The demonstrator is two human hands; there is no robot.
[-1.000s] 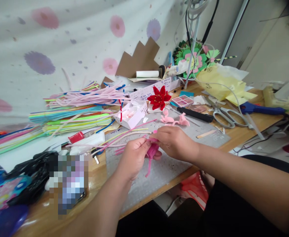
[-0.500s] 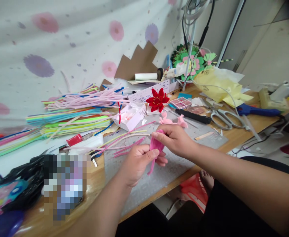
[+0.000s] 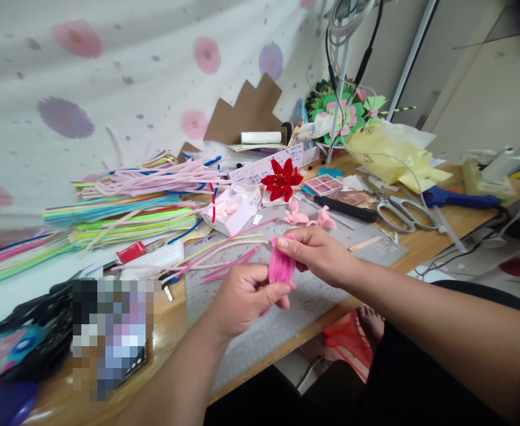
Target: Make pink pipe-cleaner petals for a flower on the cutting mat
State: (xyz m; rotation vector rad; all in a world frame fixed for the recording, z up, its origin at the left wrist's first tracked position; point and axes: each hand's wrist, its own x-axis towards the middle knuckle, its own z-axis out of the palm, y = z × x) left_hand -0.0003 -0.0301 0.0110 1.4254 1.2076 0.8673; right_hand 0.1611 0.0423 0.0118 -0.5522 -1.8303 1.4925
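Between my two hands is a pink petal shaped from pipe cleaners, held up over the grey cutting mat. My left hand pinches its lower end between thumb and fingers. At the upper end my right hand grips it, thumb on top. Part of the petal is hidden by the fingers. Loose pink pipe cleaners lie on the mat left of my hands. Just beyond them are small light-pink curled pieces and a red pipe-cleaner flower.
Bundles of coloured pipe cleaners pile up at left. A white box stands behind the mat. Silver scissors, a black-handled tool and a blue glue gun lie at right. A wooden stick rests on the mat.
My left hand has shifted its hold on the petal, whose broad ribbed side now faces me. The lower tail that hung down is mostly behind my left fingers. The view has moved slightly.
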